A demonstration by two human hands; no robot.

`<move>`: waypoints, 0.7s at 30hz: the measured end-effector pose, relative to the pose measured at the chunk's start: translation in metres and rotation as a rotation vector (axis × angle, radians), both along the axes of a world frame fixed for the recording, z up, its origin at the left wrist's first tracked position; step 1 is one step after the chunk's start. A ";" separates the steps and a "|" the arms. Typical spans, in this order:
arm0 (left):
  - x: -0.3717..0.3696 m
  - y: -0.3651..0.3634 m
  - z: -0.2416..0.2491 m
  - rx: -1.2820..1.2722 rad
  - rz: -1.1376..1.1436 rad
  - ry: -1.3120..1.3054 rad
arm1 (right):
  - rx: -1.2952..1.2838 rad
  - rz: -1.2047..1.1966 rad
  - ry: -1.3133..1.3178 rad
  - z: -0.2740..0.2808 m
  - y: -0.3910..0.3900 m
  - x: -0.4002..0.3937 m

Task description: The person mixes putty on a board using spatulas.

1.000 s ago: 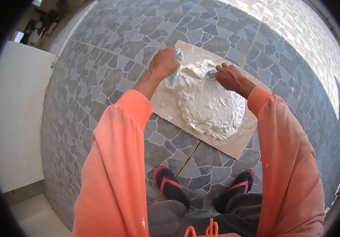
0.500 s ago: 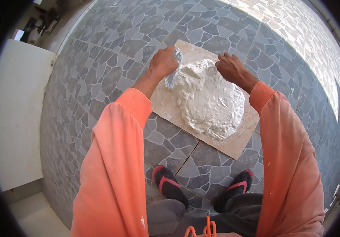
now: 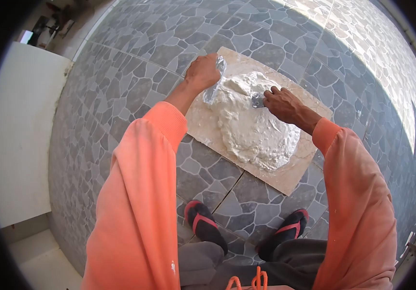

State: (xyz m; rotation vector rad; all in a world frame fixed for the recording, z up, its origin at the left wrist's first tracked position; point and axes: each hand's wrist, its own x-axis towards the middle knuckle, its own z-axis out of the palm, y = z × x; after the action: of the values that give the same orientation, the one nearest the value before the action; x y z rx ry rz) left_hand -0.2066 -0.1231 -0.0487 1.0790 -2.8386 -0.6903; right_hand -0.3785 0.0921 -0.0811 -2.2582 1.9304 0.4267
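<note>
A spread heap of wet white putty (image 3: 261,133) covers much of a beige tile-like board (image 3: 280,183) on the floor. My left hand (image 3: 202,73) is closed around a wide metal scraper (image 3: 214,83), whose putty-smeared blade stands at the heap's left edge. In my right hand (image 3: 285,104) is a smaller putty knife (image 3: 257,100); its flat metal blade points left, over the upper part of the heap. My fingers hide the handles of both tools.
Grey stone-patterned tiles (image 3: 145,92) surround the board. My sandalled feet (image 3: 208,227) are just below its near edge. A white panel-like block (image 3: 24,135) stands at the far left, and sunlight falls across the floor at upper right.
My right hand has come down toward me over the putty, and its knife blade now shows plainly. My left hand with the scraper has hardly moved.
</note>
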 end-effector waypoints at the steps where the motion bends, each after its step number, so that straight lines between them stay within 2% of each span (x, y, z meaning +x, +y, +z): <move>1: 0.000 0.001 0.002 0.007 -0.001 -0.011 | 0.017 0.009 -0.001 0.003 0.001 0.001; 7: -0.004 0.005 0.003 -0.028 0.008 0.047 | -0.205 0.005 0.036 0.032 -0.005 -0.006; 11: -0.009 0.004 -0.002 -0.018 -0.012 0.043 | 0.075 0.030 -0.032 0.002 0.011 0.012; 16: -0.010 0.000 -0.005 -0.019 -0.035 0.026 | -0.020 0.036 0.043 0.044 -0.005 0.010; 19: -0.009 -0.001 -0.002 -0.040 -0.038 0.064 | -0.134 0.068 0.064 0.027 -0.004 0.018; 21: -0.010 0.000 0.000 -0.046 -0.029 0.045 | 0.006 0.086 0.023 0.014 0.005 0.027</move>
State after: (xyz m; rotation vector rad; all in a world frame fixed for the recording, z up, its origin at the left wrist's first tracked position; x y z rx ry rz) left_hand -0.2163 -0.1233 -0.0488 1.0047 -2.8231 -0.6396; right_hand -0.3511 0.0970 -0.0668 -2.3492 1.8447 0.4707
